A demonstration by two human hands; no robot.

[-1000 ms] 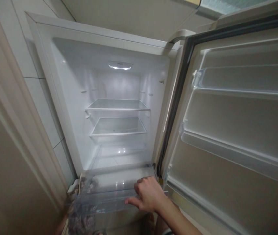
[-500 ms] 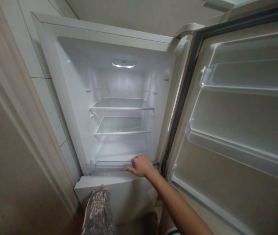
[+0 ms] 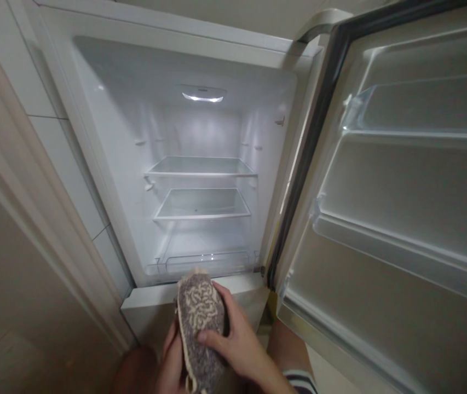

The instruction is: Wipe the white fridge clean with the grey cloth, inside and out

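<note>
A folded grey-brown cloth (image 3: 200,306) with a cream raised pattern is held upright between my two hands, in front of an open fridge (image 3: 146,298). My right hand (image 3: 235,334) grips its right side, thumb across the front. My left hand (image 3: 171,350) wraps the cloth's left edge; part of it is hidden behind the cloth. Just beyond the cloth's top lies a clear drawer (image 3: 217,262) at the bottom of the fridge compartment. Above it are two glass shelves, the upper shelf (image 3: 202,166) and the lower shelf (image 3: 204,202).
The fridge door (image 3: 397,186) stands wide open on the right, with clear door racks (image 3: 381,246). A lit lamp (image 3: 202,97) shows at the top inside. A tiled wall (image 3: 64,164) and a pale door frame (image 3: 23,164) run along the left. My bare knees show below.
My right hand has come back from the clear drawer and taken hold of the cloth. The cloth has moved up and right, and my left hand now shows beside it. The view has shifted slightly.
</note>
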